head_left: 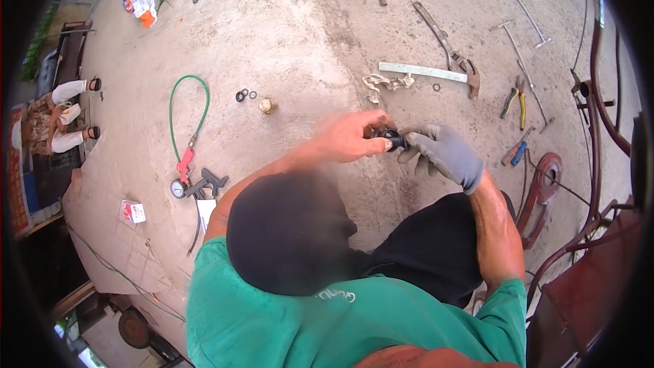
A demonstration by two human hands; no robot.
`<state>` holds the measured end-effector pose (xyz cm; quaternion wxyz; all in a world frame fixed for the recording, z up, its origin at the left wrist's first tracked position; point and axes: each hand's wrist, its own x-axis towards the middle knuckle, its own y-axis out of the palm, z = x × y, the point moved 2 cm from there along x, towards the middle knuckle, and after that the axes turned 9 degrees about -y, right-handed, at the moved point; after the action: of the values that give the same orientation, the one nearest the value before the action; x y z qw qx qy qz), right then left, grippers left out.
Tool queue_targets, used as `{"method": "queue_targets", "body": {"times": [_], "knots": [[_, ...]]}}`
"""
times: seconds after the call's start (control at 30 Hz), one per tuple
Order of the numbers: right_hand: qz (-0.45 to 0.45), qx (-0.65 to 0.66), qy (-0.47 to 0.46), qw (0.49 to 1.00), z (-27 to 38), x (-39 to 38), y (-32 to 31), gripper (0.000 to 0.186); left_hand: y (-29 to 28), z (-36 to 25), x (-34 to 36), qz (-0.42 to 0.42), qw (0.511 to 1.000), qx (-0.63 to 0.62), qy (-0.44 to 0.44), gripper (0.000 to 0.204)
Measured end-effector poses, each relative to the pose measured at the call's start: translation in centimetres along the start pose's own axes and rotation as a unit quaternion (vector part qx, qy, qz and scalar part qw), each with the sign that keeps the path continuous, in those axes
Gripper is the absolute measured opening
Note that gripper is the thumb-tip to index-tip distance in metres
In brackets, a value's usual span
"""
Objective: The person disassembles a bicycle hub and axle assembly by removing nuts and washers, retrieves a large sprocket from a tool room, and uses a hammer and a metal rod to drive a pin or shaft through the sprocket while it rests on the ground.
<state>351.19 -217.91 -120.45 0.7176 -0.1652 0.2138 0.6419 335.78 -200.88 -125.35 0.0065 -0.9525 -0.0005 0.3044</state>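
Between both hands, above the concrete floor, is a small black cylindrical part (393, 140) with a ringed end. My bare left hand (351, 138) grips its left side with thumb and fingers. On its right side, my right hand (446, 153), in a grey glove, has its fingers closed around the narrower end. The fingers hide much of the part, so I cannot tell its exact kind. A crumpled dirty rag (385, 83) lies just beyond the hands. To the left on the floor sit a brass-coloured fitting (267, 105) and several small black rings (241, 95).
Beyond the rag lie a hammer (474, 82) and an adjustable wrench (434, 26). Pliers (522, 105), screwdrivers (518, 152) and a maroon metal part (547, 170) are at right. A green-hosed pressure gauge (178, 189) lies left; another person (48, 123) sits at far left.
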Motion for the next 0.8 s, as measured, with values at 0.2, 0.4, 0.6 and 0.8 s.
{"method": "queue_targets", "body": {"times": [0.2, 0.4, 0.6, 0.8], "knots": [[-0.096, 0.028, 0.007, 0.995, -0.3, -0.5, 0.5, 0.040, 0.4, -1.6, 0.0, -0.014, 0.991, 0.115, 0.072, 0.060], [-0.172, -0.019, -0.005, 0.985, -0.1, -0.7, -1.9, 0.039, -2.3, 2.2, -0.5, -0.063, 0.990, 0.122, 0.019, 0.046], [-0.234, 0.002, -0.056, 0.971, -0.3, -1.6, -4.1, 0.039, -10.2, 9.5, -5.0, -0.290, 0.951, 0.103, -0.035, 0.047], [-0.218, 0.002, -0.060, 0.974, 0.3, -1.1, -3.4, 0.039, -24.9, 16.2, -14.5, -0.395, 0.785, 0.350, -0.324, 0.041]]}}
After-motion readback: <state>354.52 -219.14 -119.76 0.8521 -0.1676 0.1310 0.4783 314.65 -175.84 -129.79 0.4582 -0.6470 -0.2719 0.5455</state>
